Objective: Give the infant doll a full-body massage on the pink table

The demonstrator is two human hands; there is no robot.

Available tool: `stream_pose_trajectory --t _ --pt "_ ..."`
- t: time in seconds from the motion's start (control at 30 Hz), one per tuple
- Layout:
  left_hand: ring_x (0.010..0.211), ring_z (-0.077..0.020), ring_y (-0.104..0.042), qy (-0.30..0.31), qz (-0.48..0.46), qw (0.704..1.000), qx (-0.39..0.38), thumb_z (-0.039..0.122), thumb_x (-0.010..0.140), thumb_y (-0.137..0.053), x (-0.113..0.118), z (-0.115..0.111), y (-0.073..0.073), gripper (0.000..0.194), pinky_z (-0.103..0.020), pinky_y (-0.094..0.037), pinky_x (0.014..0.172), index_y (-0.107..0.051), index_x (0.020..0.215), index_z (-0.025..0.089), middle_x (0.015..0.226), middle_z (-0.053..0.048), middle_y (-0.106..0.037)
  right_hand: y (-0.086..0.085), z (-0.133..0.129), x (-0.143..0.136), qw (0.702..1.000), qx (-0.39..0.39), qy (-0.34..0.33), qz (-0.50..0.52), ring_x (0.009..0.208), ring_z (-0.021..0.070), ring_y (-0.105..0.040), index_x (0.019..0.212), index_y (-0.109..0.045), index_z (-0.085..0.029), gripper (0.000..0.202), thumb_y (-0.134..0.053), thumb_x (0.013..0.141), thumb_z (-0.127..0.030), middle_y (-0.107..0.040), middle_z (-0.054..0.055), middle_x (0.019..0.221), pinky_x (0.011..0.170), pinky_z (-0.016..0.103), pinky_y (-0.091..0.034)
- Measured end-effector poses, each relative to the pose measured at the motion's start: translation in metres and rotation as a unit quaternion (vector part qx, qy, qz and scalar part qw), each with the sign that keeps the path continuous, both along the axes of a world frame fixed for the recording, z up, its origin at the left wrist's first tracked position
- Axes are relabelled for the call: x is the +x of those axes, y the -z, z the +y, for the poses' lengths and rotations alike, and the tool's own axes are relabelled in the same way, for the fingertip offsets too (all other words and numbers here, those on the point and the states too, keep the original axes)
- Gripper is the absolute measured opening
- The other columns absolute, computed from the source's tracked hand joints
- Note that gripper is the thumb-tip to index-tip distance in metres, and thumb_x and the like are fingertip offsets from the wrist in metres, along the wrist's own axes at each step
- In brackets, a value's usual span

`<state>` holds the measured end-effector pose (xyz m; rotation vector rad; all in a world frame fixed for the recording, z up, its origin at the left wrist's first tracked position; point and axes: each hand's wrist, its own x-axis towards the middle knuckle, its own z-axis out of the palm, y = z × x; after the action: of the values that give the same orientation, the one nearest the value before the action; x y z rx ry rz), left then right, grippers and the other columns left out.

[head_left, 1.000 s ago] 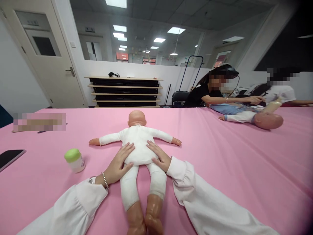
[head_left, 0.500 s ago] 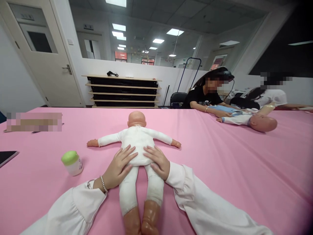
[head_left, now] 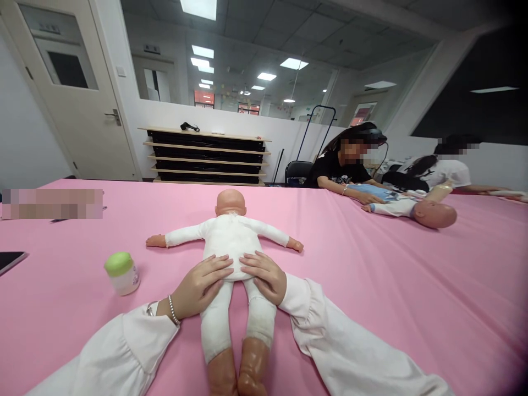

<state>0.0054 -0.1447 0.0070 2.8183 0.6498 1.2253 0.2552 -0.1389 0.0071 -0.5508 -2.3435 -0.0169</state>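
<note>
A baby doll (head_left: 231,236) with a white cloth body lies on the pink-covered table, its bald head away from me and its bare brown feet towards me. Its arms are spread to both sides, and no face shows on the head. My left hand (head_left: 202,285) lies flat on the left side of its lower body, fingers stretched inward. On the opposite side my right hand (head_left: 266,276) rests the same way, open, with the fingertips of both hands a small gap apart. To the left stands a jar (head_left: 122,273) with a green lid.
The pink cloth (head_left: 371,308) has folds on the right. At the left edge lies a dark flat device (head_left: 10,261). A person in black (head_left: 344,165) handles another doll (head_left: 433,214) at the far right; a second person in white (head_left: 449,170) sits beyond. Low shelves (head_left: 206,157) stand behind.
Both hands have shifted slightly down and inward on the doll's lower body, and the fingers lie closer together. The view has tilted a little.
</note>
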Motion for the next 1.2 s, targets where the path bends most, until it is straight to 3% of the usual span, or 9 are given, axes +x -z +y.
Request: stream_pose_trajectory --t 0.17,0.3,0.6,0.7,0.8,0.87,1.03,1.2 --pt "0.133 -0.0206 -0.028 -0.042 0.043 0.997 -0.041 0.014 0.089 -0.037 0.0 0.003 -0.001 0.044 -0.048 -0.029 0.107 -0.041 0.131 0.023 0.137 -0.006 -0.044 0.005 0.014 0.004 0.991 -0.106 0.072 0.037 0.131 0.0188 -0.033 0.13 -0.043 -0.02 0.042 -0.033 0.091 -0.033 -0.04 0.009 0.139 0.107 0.045 -0.028" --pt "0.132 -0.0188 -0.031 -0.042 0.044 0.996 -0.061 0.013 0.088 -0.034 0.0 0.005 -0.001 0.044 -0.046 -0.029 0.108 -0.041 0.13 0.024 0.136 -0.004 -0.044 0.008 0.021 0.005 0.972 -0.183 0.121 0.082 0.132 0.0178 -0.031 0.131 -0.043 -0.022 0.043 -0.026 0.094 -0.036 -0.039 0.006 0.139 0.109 0.044 -0.027" --pt "0.13 -0.0187 -0.034 -0.038 0.034 0.996 -0.069 0.01 0.087 -0.034 0.001 0.007 0.002 0.045 -0.046 -0.03 0.107 -0.041 0.129 0.025 0.135 -0.003 -0.046 0.019 0.03 0.008 0.945 -0.2 0.245 0.08 0.13 0.0245 -0.034 0.134 -0.039 -0.015 0.056 -0.028 0.09 -0.048 -0.036 0.013 0.14 0.106 0.049 -0.03" --pt "0.129 -0.0187 -0.034 -0.039 0.031 0.996 -0.071 0.01 0.087 -0.034 0.0 0.007 0.002 0.045 -0.045 -0.03 0.107 -0.042 0.129 0.025 0.134 -0.003 -0.046 0.015 0.024 0.008 0.964 -0.14 0.213 0.08 0.13 0.0228 -0.035 0.135 -0.036 -0.016 0.051 -0.026 0.092 -0.041 -0.038 0.012 0.139 0.106 0.046 -0.031" --pt "0.129 -0.0186 -0.034 -0.041 0.032 0.996 -0.069 0.011 0.087 -0.034 0.0 0.007 0.002 0.044 -0.045 -0.03 0.107 -0.042 0.128 0.024 0.134 -0.004 -0.047 0.006 0.014 0.007 0.993 -0.057 0.103 0.022 0.132 0.0198 -0.031 0.138 -0.03 -0.022 0.047 -0.026 0.093 -0.032 -0.037 0.008 0.141 0.11 0.045 -0.024" --pt "0.129 -0.0187 -0.034 -0.044 0.035 0.996 -0.071 0.012 0.087 -0.033 0.0 0.007 0.002 0.043 -0.045 -0.03 0.107 -0.043 0.128 0.024 0.134 -0.004 -0.047 0.002 0.011 0.006 0.997 -0.041 0.055 -0.023 0.133 0.0192 -0.03 0.137 -0.032 -0.025 0.045 -0.028 0.093 -0.03 -0.037 0.005 0.141 0.11 0.045 -0.021" --pt "0.129 -0.019 -0.035 -0.043 0.038 0.995 -0.08 0.013 0.088 -0.033 0.001 0.007 0.002 0.043 -0.046 -0.031 0.107 -0.044 0.128 0.024 0.133 -0.003 -0.047 0.005 0.018 0.005 0.989 -0.124 0.084 0.006 0.132 0.0185 -0.03 0.134 -0.038 -0.024 0.043 -0.026 0.094 -0.034 -0.038 0.005 0.14 0.108 0.043 -0.028" --pt "0.129 -0.0195 -0.035 -0.046 0.036 0.994 -0.089 0.015 0.088 -0.035 -0.001 0.005 0.001 0.042 -0.045 -0.031 0.106 -0.045 0.128 0.025 0.134 -0.004 -0.047 0.009 0.022 0.004 0.977 -0.176 0.112 0.041 0.133 0.0189 -0.028 0.135 -0.036 -0.022 0.046 -0.028 0.093 -0.038 -0.034 0.005 0.143 0.11 0.044 -0.026"
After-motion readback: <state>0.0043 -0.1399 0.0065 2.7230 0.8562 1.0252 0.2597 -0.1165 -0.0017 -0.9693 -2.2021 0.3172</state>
